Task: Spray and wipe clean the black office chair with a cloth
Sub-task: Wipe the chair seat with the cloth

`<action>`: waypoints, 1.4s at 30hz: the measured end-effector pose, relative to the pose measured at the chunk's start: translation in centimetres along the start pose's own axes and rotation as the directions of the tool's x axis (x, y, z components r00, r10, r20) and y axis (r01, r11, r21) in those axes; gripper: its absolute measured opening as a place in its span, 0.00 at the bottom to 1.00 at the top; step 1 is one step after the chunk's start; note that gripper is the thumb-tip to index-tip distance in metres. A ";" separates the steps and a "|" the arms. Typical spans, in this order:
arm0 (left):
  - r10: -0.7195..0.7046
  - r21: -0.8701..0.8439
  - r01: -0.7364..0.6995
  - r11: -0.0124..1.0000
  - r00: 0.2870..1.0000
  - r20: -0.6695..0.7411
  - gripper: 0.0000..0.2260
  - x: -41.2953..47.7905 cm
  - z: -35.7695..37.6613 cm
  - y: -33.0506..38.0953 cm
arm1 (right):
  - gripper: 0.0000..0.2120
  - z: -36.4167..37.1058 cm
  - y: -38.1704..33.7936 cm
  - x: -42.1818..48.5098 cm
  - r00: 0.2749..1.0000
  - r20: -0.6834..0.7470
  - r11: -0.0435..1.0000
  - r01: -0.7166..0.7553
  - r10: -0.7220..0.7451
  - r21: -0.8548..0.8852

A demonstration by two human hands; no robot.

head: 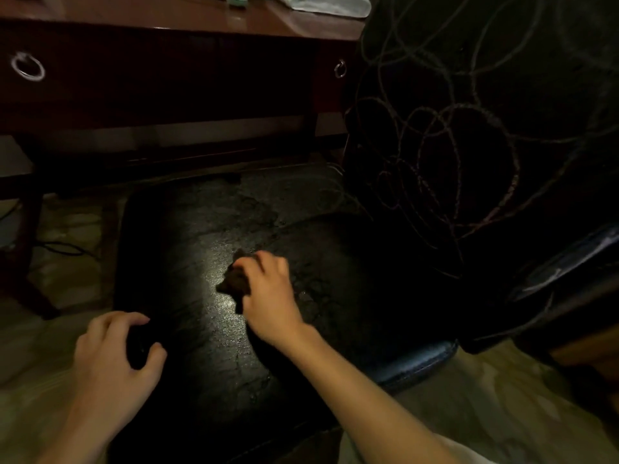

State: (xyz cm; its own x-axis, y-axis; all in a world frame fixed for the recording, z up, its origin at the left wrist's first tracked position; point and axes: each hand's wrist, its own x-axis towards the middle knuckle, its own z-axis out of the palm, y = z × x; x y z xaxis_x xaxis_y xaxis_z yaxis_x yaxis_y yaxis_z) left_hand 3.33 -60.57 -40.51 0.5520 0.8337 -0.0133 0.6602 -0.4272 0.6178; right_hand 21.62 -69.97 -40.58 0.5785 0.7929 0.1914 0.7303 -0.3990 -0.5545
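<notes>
Bare left grip [114, 356] and right grip [268, 296] on bare forearms [368, 390].

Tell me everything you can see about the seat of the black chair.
The seat is black and looks like leather, its surface cracked and worn, shining where light falls near the middle. It lies level before the wooden desk. The right hand holds a dark cloth against its middle; the left hand grips its near left edge.

Desk [150, 61] perhaps close beyond seat [201, 229].
</notes>
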 end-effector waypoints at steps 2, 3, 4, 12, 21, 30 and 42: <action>-0.017 -0.005 0.017 1.000 1.000 0.003 0.16 -0.1 -0.1 0.1 | 0.24 -0.6 -0.4 -0.8 0.998 0.030 0.995 0.054 -0.057 0.089; -0.021 -0.001 0.021 1.000 1.000 -0.010 0.14 -0.2 0.0 0.0 | 0.24 -1.7 0.0 -0.7 0.999 -0.003 0.989 0.051 -0.052 0.140; -0.017 0.011 0.018 1.000 0.999 -0.028 0.14 -0.2 0.1 -0.2 | 0.24 -3.1 0.8 -0.5 0.997 -0.069 0.982 0.032 -0.020 0.185; 0.023 -0.025 -0.024 0.999 0.999 -0.037 0.19 -0.1 0.0 -0.6 | 0.18 -10.8 13.4 0.2 0.773 -0.379 0.837 -0.547 0.509 0.008; 0.045 -0.022 -0.046 0.999 0.998 -0.045 0.13 0.2 0.0 -1.1 | 0.24 2.4 -3.5 -6.9 0.998 -0.053 0.997 0.035 -0.031 0.068; 0.046 -0.042 -0.048 0.998 0.997 -0.061 0.18 0.5 -0.6 -1.0 | 0.21 -7.8 5.2 -6.7 0.876 -0.426 0.974 -0.194 0.224 0.115; 0.101 0.019 -0.099 0.995 0.988 -0.115 0.13 2.0 0.1 0.2 | 0.21 1.7 -3.6 -8.5 0.958 -0.249 0.989 -0.148 0.144 0.005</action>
State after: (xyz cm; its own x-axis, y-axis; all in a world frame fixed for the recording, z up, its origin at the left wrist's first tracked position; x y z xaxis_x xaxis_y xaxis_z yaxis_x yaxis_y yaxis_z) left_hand 4.64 -59.02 -40.49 0.5536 0.8210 0.1392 0.6117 -0.5144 0.6010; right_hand 13.46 -74.50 -41.62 0.7498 0.5871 0.3051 0.6351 -0.5094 -0.5807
